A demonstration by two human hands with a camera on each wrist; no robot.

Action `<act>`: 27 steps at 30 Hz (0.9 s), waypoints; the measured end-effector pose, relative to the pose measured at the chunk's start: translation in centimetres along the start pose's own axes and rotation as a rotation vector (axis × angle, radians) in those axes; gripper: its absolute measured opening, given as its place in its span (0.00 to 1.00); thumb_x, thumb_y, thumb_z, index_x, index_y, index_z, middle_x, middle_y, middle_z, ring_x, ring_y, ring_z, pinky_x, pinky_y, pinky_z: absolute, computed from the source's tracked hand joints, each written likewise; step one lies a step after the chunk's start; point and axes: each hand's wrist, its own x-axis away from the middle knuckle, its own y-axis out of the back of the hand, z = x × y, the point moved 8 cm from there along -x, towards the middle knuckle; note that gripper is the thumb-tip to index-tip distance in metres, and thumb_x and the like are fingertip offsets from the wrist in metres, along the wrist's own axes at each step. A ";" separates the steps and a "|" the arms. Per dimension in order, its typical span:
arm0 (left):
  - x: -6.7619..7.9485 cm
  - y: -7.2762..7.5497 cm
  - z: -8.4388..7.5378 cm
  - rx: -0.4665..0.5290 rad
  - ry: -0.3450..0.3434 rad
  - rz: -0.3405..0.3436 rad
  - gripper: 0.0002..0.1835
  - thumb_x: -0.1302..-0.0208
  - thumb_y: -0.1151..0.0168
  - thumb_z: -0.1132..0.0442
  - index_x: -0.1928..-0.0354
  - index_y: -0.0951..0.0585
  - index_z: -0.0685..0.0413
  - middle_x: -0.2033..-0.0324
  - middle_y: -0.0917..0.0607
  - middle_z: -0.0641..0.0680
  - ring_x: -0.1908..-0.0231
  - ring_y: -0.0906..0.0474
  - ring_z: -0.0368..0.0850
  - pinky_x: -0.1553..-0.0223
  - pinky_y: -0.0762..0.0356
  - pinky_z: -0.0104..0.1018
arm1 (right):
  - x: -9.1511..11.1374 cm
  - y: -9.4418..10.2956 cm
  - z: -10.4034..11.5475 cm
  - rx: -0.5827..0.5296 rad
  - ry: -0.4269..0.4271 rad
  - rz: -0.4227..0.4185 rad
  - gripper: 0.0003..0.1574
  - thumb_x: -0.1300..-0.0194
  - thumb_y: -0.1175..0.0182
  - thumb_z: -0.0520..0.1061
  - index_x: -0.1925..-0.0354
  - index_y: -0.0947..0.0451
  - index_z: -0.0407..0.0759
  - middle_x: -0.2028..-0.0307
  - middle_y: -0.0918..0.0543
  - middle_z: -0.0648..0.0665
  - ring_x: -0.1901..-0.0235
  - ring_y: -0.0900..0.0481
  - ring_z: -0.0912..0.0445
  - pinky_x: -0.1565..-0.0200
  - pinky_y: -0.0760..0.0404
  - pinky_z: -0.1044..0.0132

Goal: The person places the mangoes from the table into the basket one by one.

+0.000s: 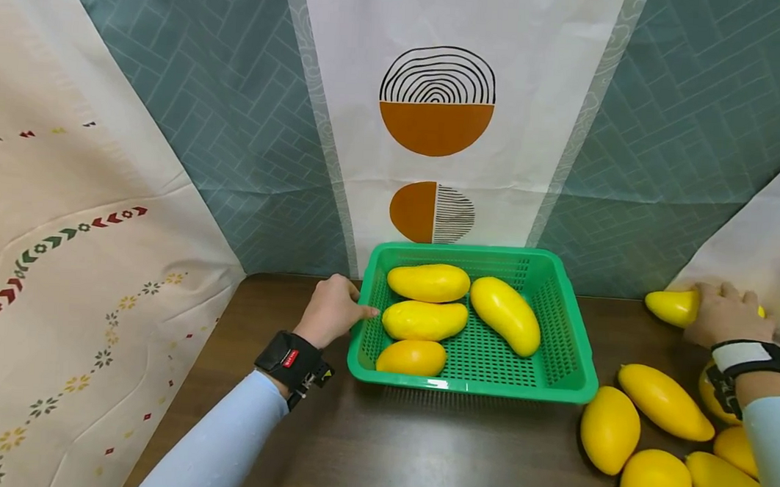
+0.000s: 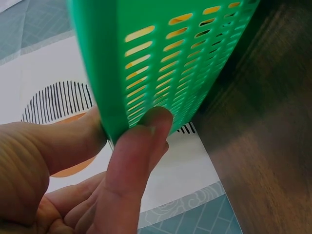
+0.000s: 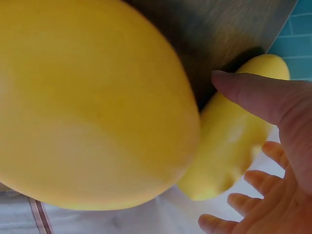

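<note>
A green plastic basket [image 1: 471,387] with slotted walls stands on the table and holds several yellow mangoes, one of them this slanted mango [image 1: 505,316]. My left hand [image 1: 333,310] pinches its left rim between thumb and fingers; the left wrist view shows the basket's slotted wall [image 2: 165,63] close up. Far to the right, my right hand [image 1: 730,316] is over a long mango [image 1: 671,307] by the back wall. In the right wrist view, the thumb reaches across this mango [image 3: 229,141] and the fingers are spread along its other side.
Several loose mangoes lie at the front right, among them a rounded mango [image 1: 610,430] beside the basket's corner and a long mango [image 1: 665,401]. Patterned cloth [image 1: 238,118] hangs behind and at both sides of the dark wooden table [image 1: 419,451].
</note>
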 end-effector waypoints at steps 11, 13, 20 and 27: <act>-0.1 0.0 -0.1 -0.010 0.025 0.009 0.15 0.52 0.27 0.51 0.72 0.14 0.56 0.82 0.16 0.52 0.89 0.23 0.46 0.83 0.22 0.34 | -0.9 -1.0 -0.4 0.071 -0.003 -0.032 0.41 0.53 0.37 0.36 0.43 0.44 0.30 0.49 0.40 0.22 0.55 0.44 0.25 0.62 0.36 0.25; -0.1 0.1 0.0 -0.014 0.030 0.007 0.14 0.51 0.27 0.52 0.72 0.15 0.56 0.82 0.16 0.52 0.89 0.23 0.46 0.83 0.22 0.34 | -0.9 -0.9 -0.3 0.083 -0.007 -0.039 0.40 0.52 0.37 0.35 0.43 0.43 0.30 0.50 0.39 0.22 0.56 0.43 0.24 0.61 0.35 0.25; -0.1 0.0 0.1 -0.010 0.026 0.012 0.14 0.51 0.28 0.52 0.71 0.15 0.56 0.82 0.16 0.52 0.89 0.23 0.46 0.83 0.23 0.34 | -0.6 -0.6 -0.3 0.109 -0.014 -0.059 0.36 0.53 0.36 0.35 0.46 0.38 0.32 0.53 0.37 0.21 0.60 0.42 0.26 0.62 0.33 0.29; 0.0 0.0 0.1 0.002 0.022 0.008 0.15 0.51 0.27 0.52 0.70 0.14 0.57 0.81 0.16 0.51 0.89 0.22 0.45 0.84 0.22 0.33 | -0.1 -0.8 0.1 0.143 0.001 -0.025 0.40 0.52 0.34 0.39 0.43 0.39 0.34 0.53 0.36 0.22 0.60 0.44 0.27 0.62 0.34 0.29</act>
